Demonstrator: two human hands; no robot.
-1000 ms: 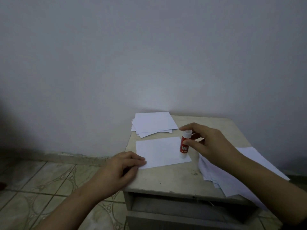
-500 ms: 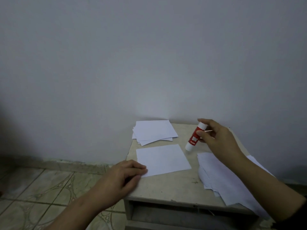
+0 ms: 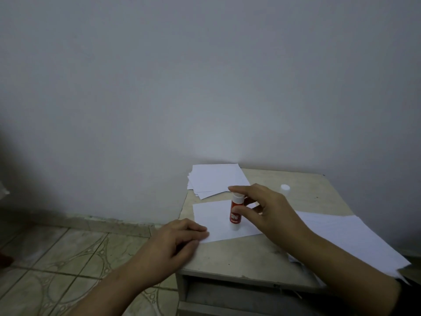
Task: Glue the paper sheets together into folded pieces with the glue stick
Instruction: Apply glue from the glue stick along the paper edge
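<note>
A single white paper sheet (image 3: 214,218) lies flat near the front left of a small beige table (image 3: 246,256). My right hand (image 3: 271,210) grips the red and white glue stick (image 3: 235,213), which stands upright with its lower end on the sheet. My left hand (image 3: 180,238) rests on the sheet's near left corner, fingers loosely bent over the edge. A white cap (image 3: 285,187) sits alone on the table behind my right hand.
A stack of white sheets (image 3: 216,179) lies at the table's back left by the wall. More loose white sheets (image 3: 346,238) spread over the right side and overhang the table edge. A tiled floor (image 3: 57,258) lies to the left.
Half a second ago my right hand held the glue stick tilted above the table's back; it has come back down and left onto the sheet. The cap now lies on the table.
</note>
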